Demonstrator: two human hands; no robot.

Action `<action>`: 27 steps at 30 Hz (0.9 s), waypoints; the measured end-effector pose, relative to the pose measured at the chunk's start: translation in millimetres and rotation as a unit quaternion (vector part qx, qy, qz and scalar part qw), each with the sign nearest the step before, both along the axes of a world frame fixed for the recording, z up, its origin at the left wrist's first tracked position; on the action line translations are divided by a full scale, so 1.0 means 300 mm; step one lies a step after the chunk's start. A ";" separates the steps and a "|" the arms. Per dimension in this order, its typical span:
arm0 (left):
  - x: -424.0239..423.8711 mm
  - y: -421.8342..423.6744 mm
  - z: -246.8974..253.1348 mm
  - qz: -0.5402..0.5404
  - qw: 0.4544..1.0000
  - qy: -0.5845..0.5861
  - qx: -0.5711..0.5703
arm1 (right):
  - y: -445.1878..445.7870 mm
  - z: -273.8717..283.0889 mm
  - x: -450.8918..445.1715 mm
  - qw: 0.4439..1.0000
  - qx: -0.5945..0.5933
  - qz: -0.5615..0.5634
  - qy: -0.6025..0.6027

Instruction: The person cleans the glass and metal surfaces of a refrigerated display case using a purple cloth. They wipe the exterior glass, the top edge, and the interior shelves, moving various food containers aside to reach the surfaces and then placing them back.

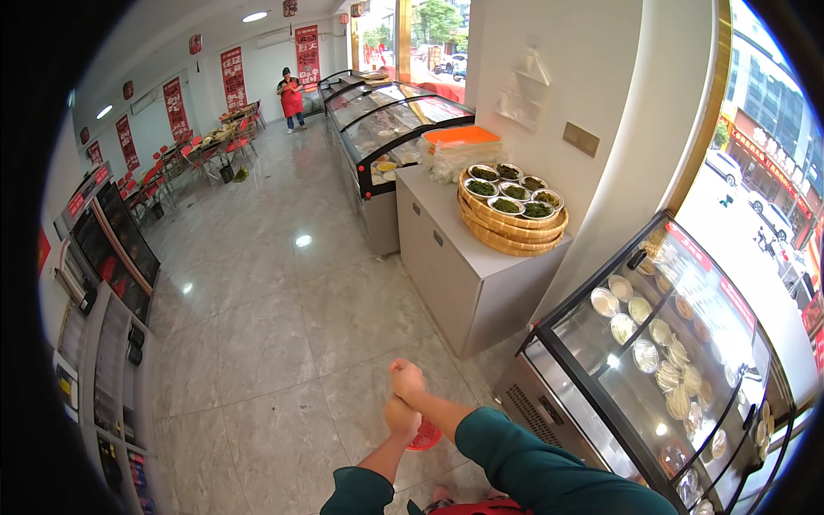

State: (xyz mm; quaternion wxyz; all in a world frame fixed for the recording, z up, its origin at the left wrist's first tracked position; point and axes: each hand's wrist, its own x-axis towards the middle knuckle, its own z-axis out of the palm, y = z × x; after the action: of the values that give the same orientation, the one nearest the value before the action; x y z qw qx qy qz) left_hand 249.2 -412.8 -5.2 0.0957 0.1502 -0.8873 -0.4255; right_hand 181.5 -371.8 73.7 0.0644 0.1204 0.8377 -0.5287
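Observation:
My left hand [402, 418] is low in the middle of the view, above the tiled floor and partly over a red plastic container [425, 436]. My right hand [407, 378] is just beyond it, wrist against or across the left hand, with its fingers curled. Whether either hand holds something cannot be told, since the fingers are mostly hidden. The red container sits below the hands, partly covered by them; its contents are unclear. Both forearms come out of dark green sleeves.
Right of me stands a glass display case [644, 360] with plates of food. Ahead are a grey cabinet [444, 277] bearing stacked bamboo trays [508, 238] with bowls of greens, and a long display freezer [380, 212]. A person in a red apron [291, 102] stands far back. Shelves [109, 367] line the left.

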 end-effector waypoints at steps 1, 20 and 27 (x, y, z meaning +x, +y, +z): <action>0.003 0.030 0.028 -0.007 1.000 -0.016 0.004 | 0.025 -0.016 -0.006 1.000 0.012 -0.013 -0.001; 0.081 0.181 -0.009 -0.094 0.987 -0.115 -0.068 | 0.230 -0.246 0.086 0.984 -0.010 -0.156 -0.081; 0.232 0.317 -0.030 -0.195 0.975 -0.102 0.018 | 0.641 -0.204 0.447 0.880 -0.342 -0.123 -0.307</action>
State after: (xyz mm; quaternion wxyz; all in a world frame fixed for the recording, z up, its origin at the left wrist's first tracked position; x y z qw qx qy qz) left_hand 319.0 -317.8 -14.1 -0.0832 0.0183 -0.8966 -0.4345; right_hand 315.6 -179.5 12.6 0.2898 0.3490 0.5220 -0.7223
